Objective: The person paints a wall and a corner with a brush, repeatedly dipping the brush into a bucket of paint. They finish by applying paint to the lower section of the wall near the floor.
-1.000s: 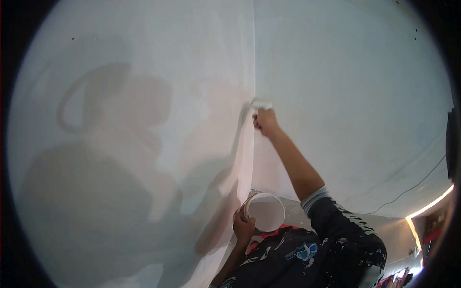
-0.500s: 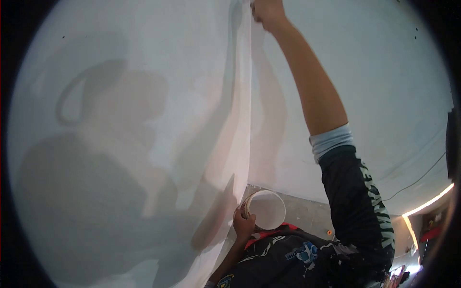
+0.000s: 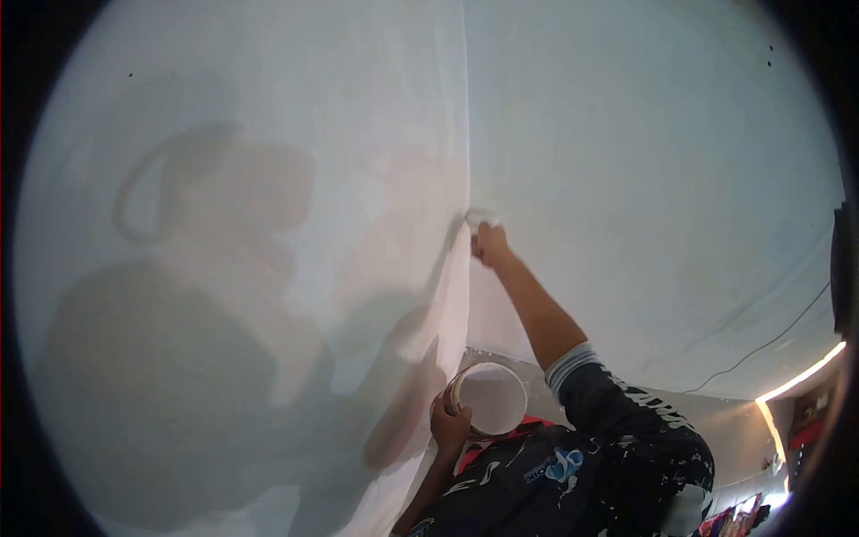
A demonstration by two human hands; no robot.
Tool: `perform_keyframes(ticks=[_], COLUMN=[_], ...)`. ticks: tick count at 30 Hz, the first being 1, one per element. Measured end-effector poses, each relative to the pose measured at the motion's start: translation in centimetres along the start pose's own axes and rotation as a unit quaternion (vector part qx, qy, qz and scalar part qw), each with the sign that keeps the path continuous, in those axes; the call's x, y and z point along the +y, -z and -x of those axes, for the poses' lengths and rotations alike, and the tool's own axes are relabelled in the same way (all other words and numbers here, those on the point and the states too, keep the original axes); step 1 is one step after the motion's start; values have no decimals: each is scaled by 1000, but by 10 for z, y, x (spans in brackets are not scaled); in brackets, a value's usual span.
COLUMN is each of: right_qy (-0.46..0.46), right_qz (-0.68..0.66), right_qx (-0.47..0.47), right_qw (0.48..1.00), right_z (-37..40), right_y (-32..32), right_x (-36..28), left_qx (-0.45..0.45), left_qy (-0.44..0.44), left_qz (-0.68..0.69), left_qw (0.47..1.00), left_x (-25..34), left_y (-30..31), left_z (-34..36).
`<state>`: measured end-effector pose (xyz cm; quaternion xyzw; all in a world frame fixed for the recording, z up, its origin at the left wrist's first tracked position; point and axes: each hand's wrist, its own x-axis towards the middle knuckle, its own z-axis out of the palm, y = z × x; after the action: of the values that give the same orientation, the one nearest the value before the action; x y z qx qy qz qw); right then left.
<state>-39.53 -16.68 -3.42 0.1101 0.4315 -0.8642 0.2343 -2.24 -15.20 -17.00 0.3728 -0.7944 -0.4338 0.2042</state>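
My right hand [image 3: 489,244] is at the wall corner, closed around what looks like a paintbrush [image 3: 481,217]. The brush's pale head lies against the wall right at the corner line, and its handle is hidden in my fingers. Lower down, close to my chest, my left hand [image 3: 449,424] grips the rim and side of a white bucket [image 3: 495,399]. The bucket tilts so that its mouth faces me, and its inside looks pale. The thumb shows at the rim; the other fingers are partly behind the bucket.
Two pale walls meet at a vertical corner: the left wall [image 3: 376,80] carries my shadow, the right wall [image 3: 644,170] has a thin cable [image 3: 761,347] running low across it. Grey floor [image 3: 541,387] shows behind the bucket. Bright light and colourful cloth [image 3: 738,519] are at lower right.
My right hand has come down along the corner from the top of the view to about mid-height, and the brush now shows. The left hand and bucket have stayed nearly in place.
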Motion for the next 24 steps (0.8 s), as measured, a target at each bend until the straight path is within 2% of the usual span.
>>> perform_keyframes(ticks=[1,2,3,4,5,8,10,13,14,15,16,17,19,21,22,24], right_qy=[40,81,107,160,229,354,384,436,430,422,470,471,415,266,159,7], right_qz=[1,-24,10,-7,37,101,89,121,155,189,165,161,146,95,58,27], right_qx=[-120,-156,-102,-124,-106,-114,-197,-171,-136,-101,-73,-59,-13,-17,4,31], right_qw=[992,984,989,979,967,923,897,875,879,881,864,866,898,959,986,999], right_z=[-65,-71,47,75,100,157,135,148,144,137,117,107,69,61,45,24], right_y=[-1,-23,-58,-82,-104,-156,-177,-168,-153,-137,-121,-102,-59,-13,8,52], right_x=[-1,-37,-112,-148,-181,-265,-309,-309,-300,-280,-247,-210,-135,-58,-24,22], left_qx=[7,13,11,3,-6,-9,-12,-10,-6,-7,-13,-18,-21,-25,-19,-13], left_qy=[-13,-25,-24,-8,10,3,22,39,37,37,40,41,38,39,24,8], left_qz=[-16,-34,-33,-9,15,2,9,26,34,34,26,17,32,43,36,29], left_qw=[1000,999,999,1000,1000,1000,1000,999,999,999,999,999,999,998,999,999], left_x=[-3,-3,1,11,13,7,12,14,14,13,13,12,15,13,14,14], left_y=[-1,-2,-1,2,4,3,5,4,4,4,4,4,4,4,5,9], left_z=[0,2,3,4,5,4,6,7,7,7,7,5,1,3,3,5])
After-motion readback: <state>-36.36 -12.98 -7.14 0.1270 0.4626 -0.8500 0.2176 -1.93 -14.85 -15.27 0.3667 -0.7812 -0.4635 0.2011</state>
